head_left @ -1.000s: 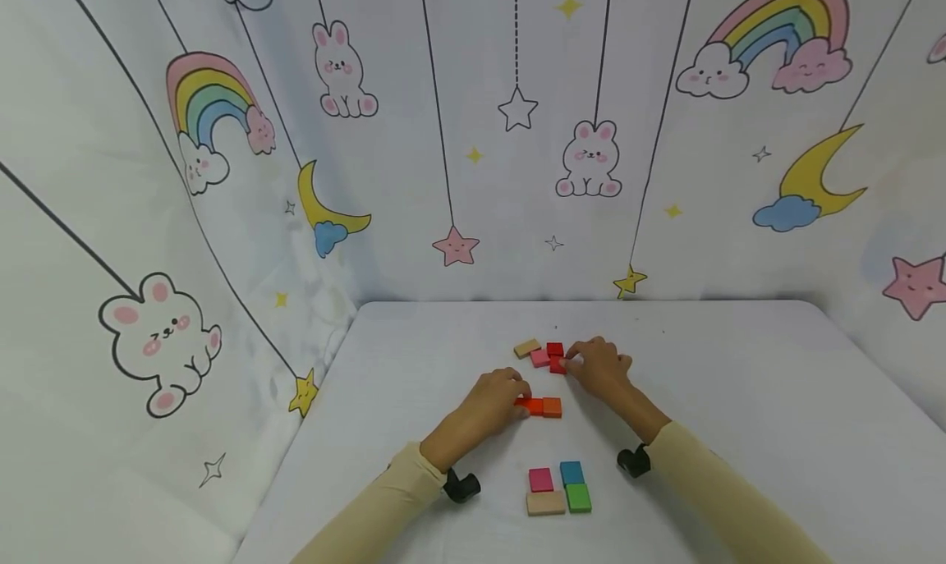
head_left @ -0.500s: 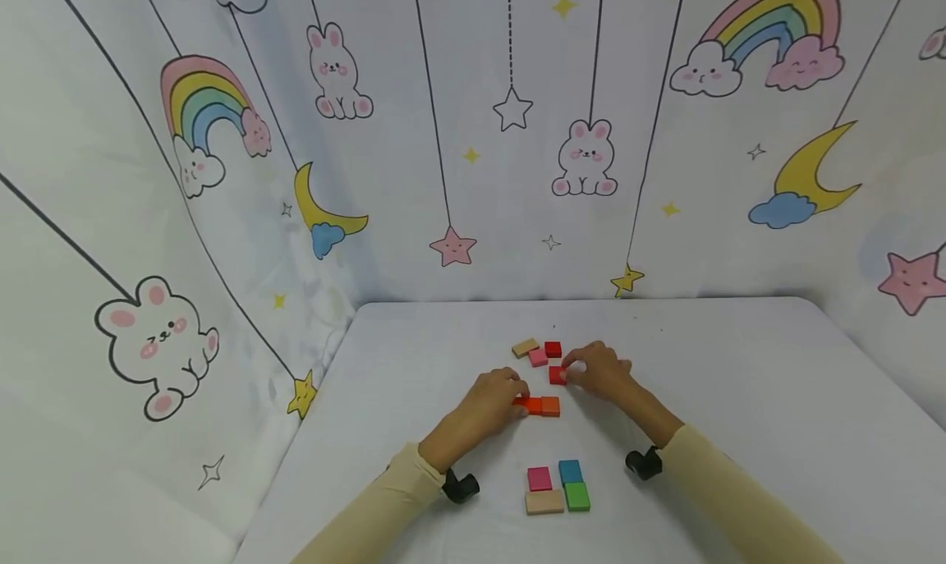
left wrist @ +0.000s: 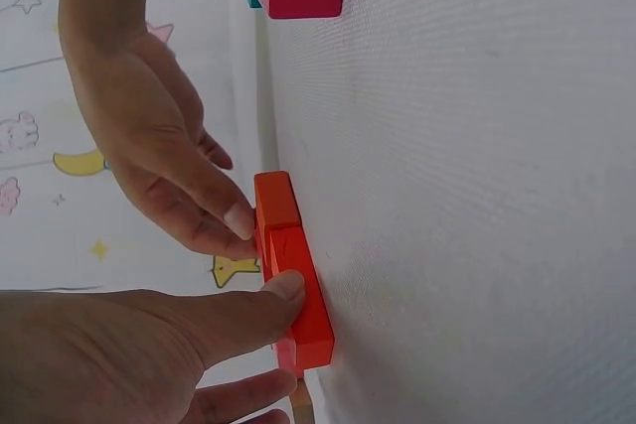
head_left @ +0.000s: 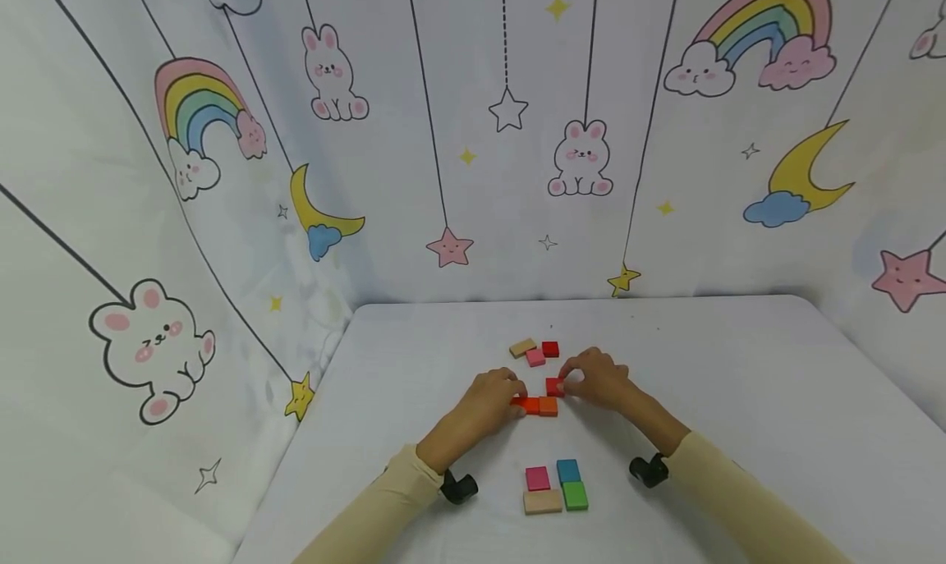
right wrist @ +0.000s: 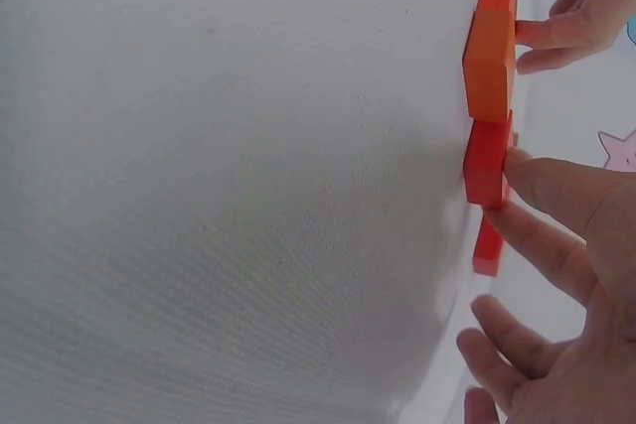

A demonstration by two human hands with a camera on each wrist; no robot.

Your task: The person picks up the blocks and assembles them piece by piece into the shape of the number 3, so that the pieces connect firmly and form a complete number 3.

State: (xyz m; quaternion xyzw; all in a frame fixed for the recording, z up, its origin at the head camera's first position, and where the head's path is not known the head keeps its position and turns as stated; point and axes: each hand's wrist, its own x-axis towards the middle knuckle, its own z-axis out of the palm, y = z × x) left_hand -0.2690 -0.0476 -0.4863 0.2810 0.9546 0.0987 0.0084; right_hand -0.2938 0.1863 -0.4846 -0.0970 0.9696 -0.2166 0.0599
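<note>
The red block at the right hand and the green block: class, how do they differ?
The red block is red, the green block green. The right hand pinches the red block; the green block lies untouched. In the head view, the red block is higher up than the green block. Both are plain, straight-edged blocks.

Orange-red block point(head_left: 530, 405) partly hidden by left hand point(head_left: 485, 401), both sleeves point(head_left: 373, 506) cut off (head view, bottom edge)
</note>
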